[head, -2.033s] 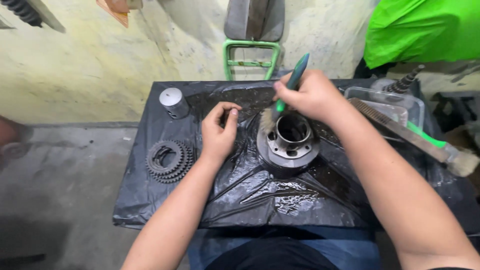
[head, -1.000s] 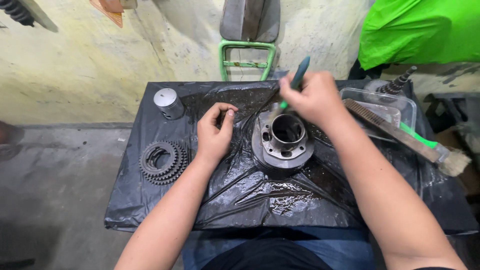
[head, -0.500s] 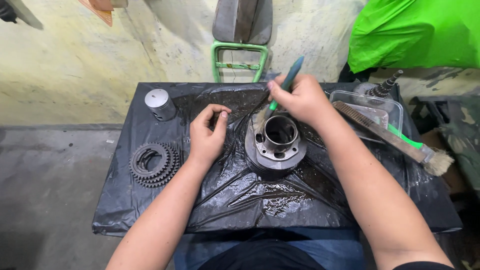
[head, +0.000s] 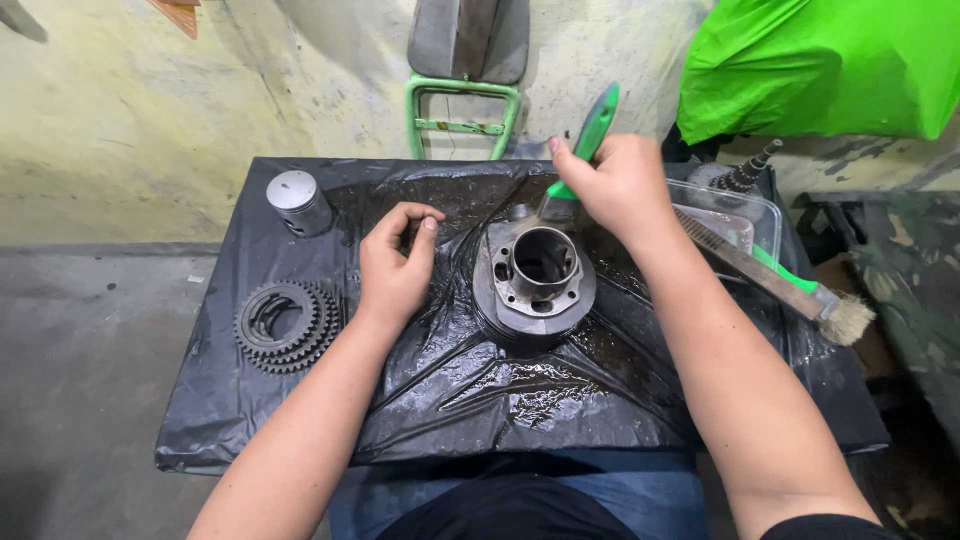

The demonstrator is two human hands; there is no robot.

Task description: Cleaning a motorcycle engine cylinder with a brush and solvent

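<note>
A grey finned engine cylinder (head: 538,283) stands bore-up in the middle of a table covered in wet black plastic sheet (head: 480,395). My right hand (head: 615,185) grips a green-handled brush (head: 590,135), whose head meets the cylinder's far rim. My left hand (head: 395,265) rests on the sheet just left of the cylinder, fingers loosely curled, holding nothing.
A silver piston (head: 297,202) stands at the table's far left. A stack of toothed clutch plates (head: 285,325) lies on the left edge. At right, a clear plastic tub (head: 745,205) carries a file and a second green-handled brush (head: 815,300). A green frame (head: 463,115) and bright green cloth (head: 820,65) sit behind.
My right hand with the brush has stayed on the cylinder's far rim, shifting slightly. The left hand has kept its place beside the cylinder. The view has drifted a little.
</note>
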